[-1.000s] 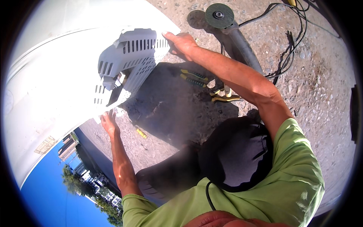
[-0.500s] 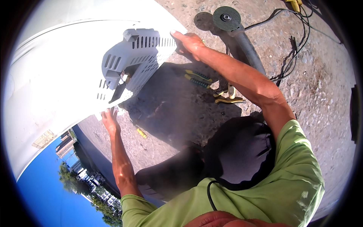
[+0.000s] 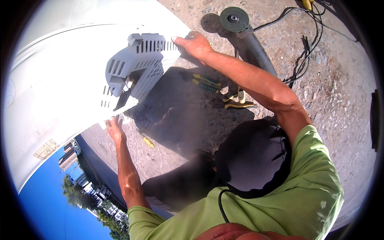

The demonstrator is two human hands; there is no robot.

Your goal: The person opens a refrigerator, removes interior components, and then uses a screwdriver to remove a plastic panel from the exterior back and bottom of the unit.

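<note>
A white vented panel (image 3: pixel 154 64), with rows of slots, a grid of holes and a dark rectangular opening, sits at the end of a large white appliance (image 3: pixel 52 80) filling the left side. My right hand (image 3: pixel 195 45) is closed on the panel's far corner, thumb on top and fingers hidden behind the edge. At the near corner, my left hand (image 3: pixel 115 129) grips from below, its fingertips partly lost in glare. Inside the opening a small whitish part (image 3: pixel 129 84) shows, too small to name. Both arms are stretched out, one to each end of the panel.
An angle grinder (image 3: pixel 252 44) with a dark disc lies beyond my right arm, its black cable (image 3: pixel 310 52) trailing right. Green-and-yellow-handled pliers (image 3: pixel 207 83), yellow-handled pliers (image 3: pixel 240 105) and a yellow-handled tool (image 3: pixel 148 142) lie on the rough concrete (image 3: pixel 332 100). My dark-clothed knee (image 3: pixel 256 160) is close below.
The panel's far end and my right hand have shifted slightly left in view, as have the grinder and pliers. Both hands keep their hold.
</note>
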